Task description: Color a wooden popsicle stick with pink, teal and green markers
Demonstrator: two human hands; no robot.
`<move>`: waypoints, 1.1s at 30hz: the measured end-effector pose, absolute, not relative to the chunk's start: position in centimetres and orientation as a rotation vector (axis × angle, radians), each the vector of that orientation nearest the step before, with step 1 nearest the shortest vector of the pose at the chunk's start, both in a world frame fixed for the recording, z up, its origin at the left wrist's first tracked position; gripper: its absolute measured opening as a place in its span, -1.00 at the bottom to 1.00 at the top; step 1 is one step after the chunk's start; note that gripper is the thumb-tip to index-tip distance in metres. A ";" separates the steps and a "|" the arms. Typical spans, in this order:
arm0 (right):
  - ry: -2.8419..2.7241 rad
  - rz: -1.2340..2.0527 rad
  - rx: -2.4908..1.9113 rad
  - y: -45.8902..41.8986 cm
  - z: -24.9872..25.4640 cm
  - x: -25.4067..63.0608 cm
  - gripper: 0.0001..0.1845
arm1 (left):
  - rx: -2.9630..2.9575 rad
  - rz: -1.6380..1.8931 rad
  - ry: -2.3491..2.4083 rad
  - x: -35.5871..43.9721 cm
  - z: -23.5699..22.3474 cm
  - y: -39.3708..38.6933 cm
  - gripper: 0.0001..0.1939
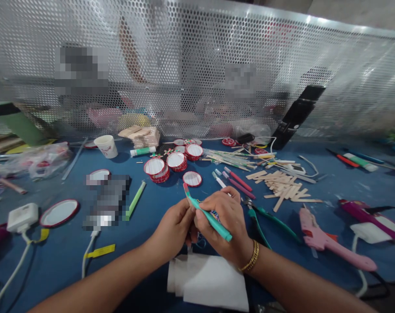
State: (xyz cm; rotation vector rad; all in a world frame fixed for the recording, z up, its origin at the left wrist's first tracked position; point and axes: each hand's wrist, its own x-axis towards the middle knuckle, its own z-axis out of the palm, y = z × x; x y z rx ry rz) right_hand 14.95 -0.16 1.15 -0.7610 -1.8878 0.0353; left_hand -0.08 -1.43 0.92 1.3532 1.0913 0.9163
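Head view: right hand point(228, 221) grips teal pen point(208, 214) (left hand point(174, 226) touching).

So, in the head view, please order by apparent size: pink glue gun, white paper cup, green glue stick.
1. pink glue gun, partly because it lies nearer the camera
2. white paper cup
3. green glue stick, smallest

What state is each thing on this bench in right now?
Left hand: pinching a small piece against the pen.
Right hand: gripping the teal pen, tilted.
Glue gun: lying on its side, untouched.
Pliers: lying flat.
Cup: upright.
Wooden sticks: loose pile.
Red drums: clustered, faces up.
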 end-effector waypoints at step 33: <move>-1.885 0.024 -0.801 0.0 1.2 15.0 -0.91 | 1.350 0.924 1.099 -0.1 0.9 -1.3 -0.60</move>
